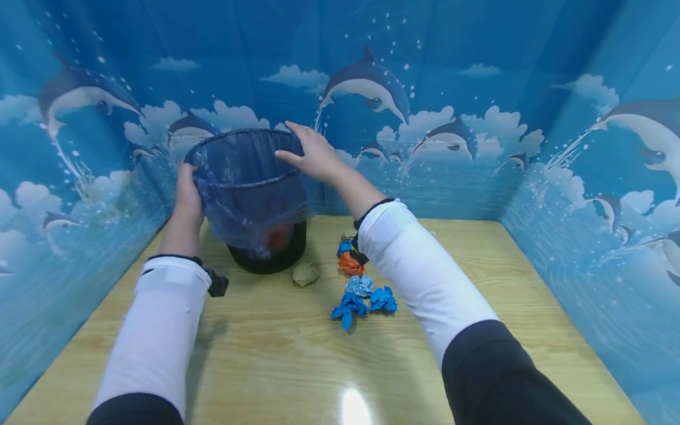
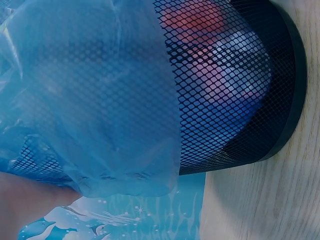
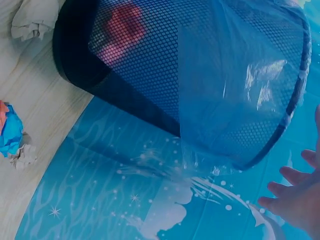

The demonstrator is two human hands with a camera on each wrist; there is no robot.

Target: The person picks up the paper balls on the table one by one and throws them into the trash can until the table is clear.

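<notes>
A black mesh trash bin (image 1: 296, 248) stands on the table, with a translucent blue bag (image 2: 120, 100) lining it and folded down over its outside. Through the mesh, red, pale and blue crumpled pieces (image 2: 235, 75) show. My left hand (image 1: 188, 189) grips the bin's left side at the rim, thumb at the edge; its other fingers are hidden. At the rim's far right, my right hand (image 1: 317, 156) is spread beside the bin. In the right wrist view, those fingers (image 3: 295, 176) stand apart from the rim (image 3: 300, 85).
A beige paper ball (image 1: 305, 274) lies just right of the bin's base. Farther right are an orange ball (image 1: 351, 263), a light blue ball (image 1: 359, 285) and several darker blue crumpled papers (image 1: 383, 300). Dolphin-printed curtains (image 1: 446, 195) surround the wooden table (image 1: 276, 354).
</notes>
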